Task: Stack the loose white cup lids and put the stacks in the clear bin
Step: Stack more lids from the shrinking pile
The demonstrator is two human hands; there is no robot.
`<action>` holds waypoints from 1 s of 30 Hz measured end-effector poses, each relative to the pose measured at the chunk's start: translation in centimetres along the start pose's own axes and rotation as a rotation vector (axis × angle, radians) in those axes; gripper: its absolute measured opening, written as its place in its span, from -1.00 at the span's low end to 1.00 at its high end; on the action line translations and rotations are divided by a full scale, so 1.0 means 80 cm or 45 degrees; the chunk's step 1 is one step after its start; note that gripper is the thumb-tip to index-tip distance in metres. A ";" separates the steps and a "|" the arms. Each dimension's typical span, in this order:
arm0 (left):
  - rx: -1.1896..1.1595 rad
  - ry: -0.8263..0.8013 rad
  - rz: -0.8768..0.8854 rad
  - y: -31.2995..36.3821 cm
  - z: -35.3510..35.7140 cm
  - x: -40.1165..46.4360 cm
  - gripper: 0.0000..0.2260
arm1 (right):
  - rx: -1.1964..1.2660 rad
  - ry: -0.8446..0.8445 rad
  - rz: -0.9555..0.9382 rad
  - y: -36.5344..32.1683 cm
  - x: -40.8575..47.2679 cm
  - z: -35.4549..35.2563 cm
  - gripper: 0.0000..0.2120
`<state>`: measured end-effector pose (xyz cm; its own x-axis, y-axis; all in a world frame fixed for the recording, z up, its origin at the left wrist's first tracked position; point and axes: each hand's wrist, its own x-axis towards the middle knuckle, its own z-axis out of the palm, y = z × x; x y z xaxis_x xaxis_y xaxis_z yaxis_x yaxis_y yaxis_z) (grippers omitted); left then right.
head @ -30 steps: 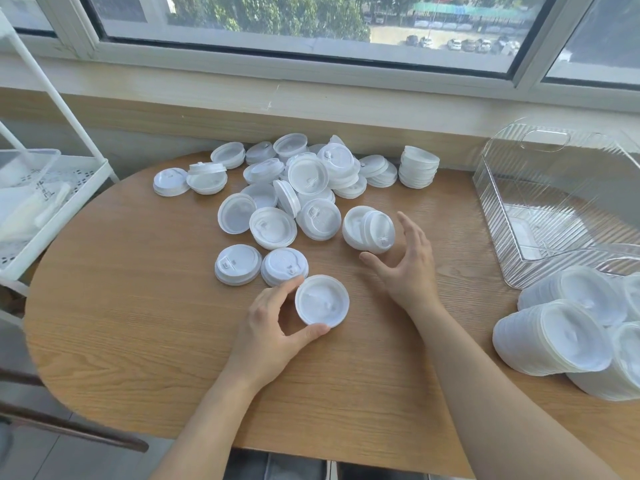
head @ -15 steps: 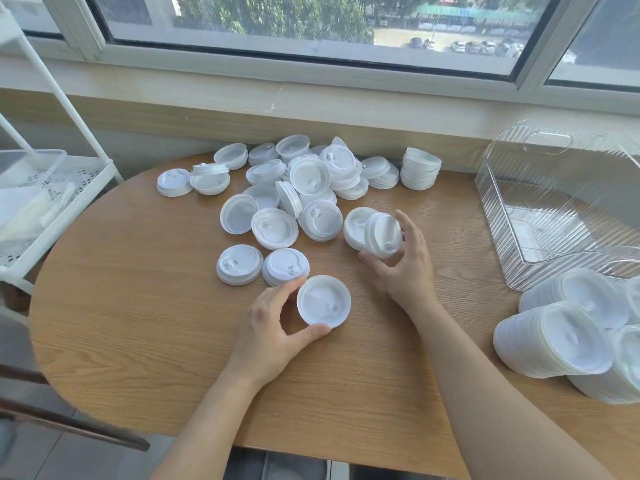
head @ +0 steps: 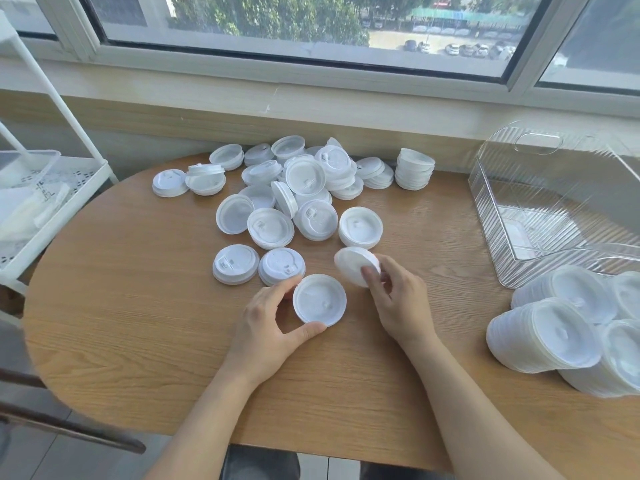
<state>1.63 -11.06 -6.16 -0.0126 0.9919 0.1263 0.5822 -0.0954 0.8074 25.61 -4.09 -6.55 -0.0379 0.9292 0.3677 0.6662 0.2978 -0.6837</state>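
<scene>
Lids: left grip (head: 268, 327) pinches a lid stack (head: 319, 299) sitting on the bench (head: 138, 306); right grip (head: 398, 299) holds another lid (head: 353, 263) tilted, just beside it.

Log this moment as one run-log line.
left hand: holds flat white plastic lid on table | right hand: pinches tilted white plastic lid | clear plastic bin: no stacks visible inside

The cup lids (head: 294, 188) are plain white; the table (head: 138, 306) is light brown with wood grain; the bin (head: 554, 209) is clear with ribbed walls; the rack (head: 52, 202) is white.
</scene>
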 end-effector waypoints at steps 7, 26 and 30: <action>0.011 0.001 -0.003 0.002 0.000 0.000 -0.27 | 0.306 0.142 0.158 -0.010 -0.004 -0.006 -0.89; 0.034 -0.018 0.070 -0.002 0.003 0.001 -0.21 | 0.399 -0.039 0.095 -0.038 -0.024 0.023 -0.78; 0.047 -0.022 0.078 -0.002 0.003 0.001 -0.19 | 0.389 -0.055 0.056 -0.040 -0.025 0.024 -0.75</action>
<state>1.72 -10.94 -6.38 0.0377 0.9856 0.1648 0.6113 -0.1532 0.7764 22.09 -6.48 -6.33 -0.0501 0.9493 0.3105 0.4136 0.3027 -0.8587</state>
